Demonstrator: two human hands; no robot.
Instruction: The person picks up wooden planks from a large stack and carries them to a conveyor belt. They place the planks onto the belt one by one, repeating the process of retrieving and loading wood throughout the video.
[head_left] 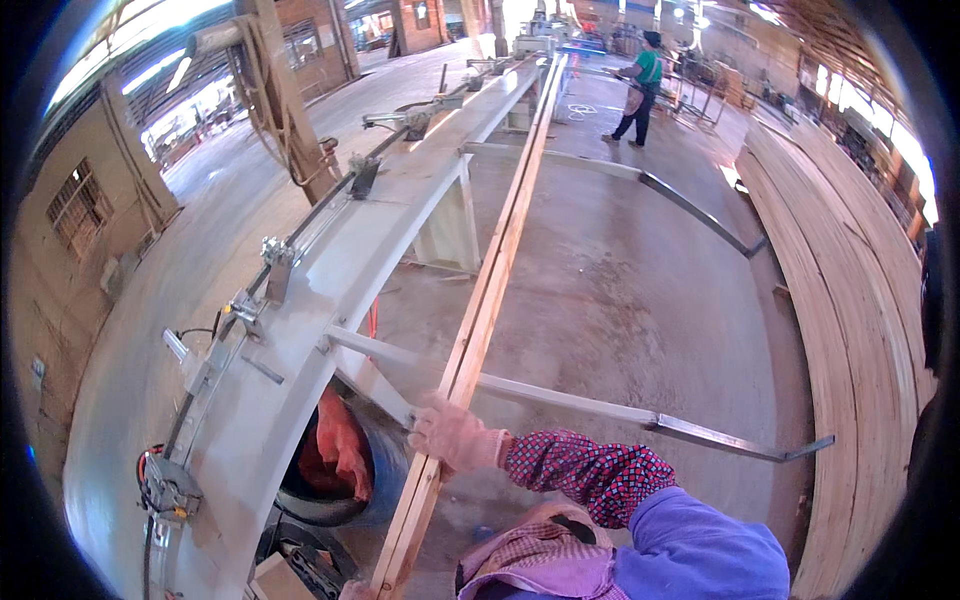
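purple sleeve (705, 545) and patterned oversleeve (590, 472) lead to the gloved right hand (452, 434), wrapped around two long wooden strips (492, 300); the left hand (357, 590) barely shows at the lower edge, so its grip cannot be told. the strips run side by side over a metal crossbar (570, 402), right of a long pale-grey table (330, 270). below spreads a concrete floor (600, 290), with stacked planks (850, 330) at right, a person in green (647, 72) farther off, and a barred window (78, 207) at left.
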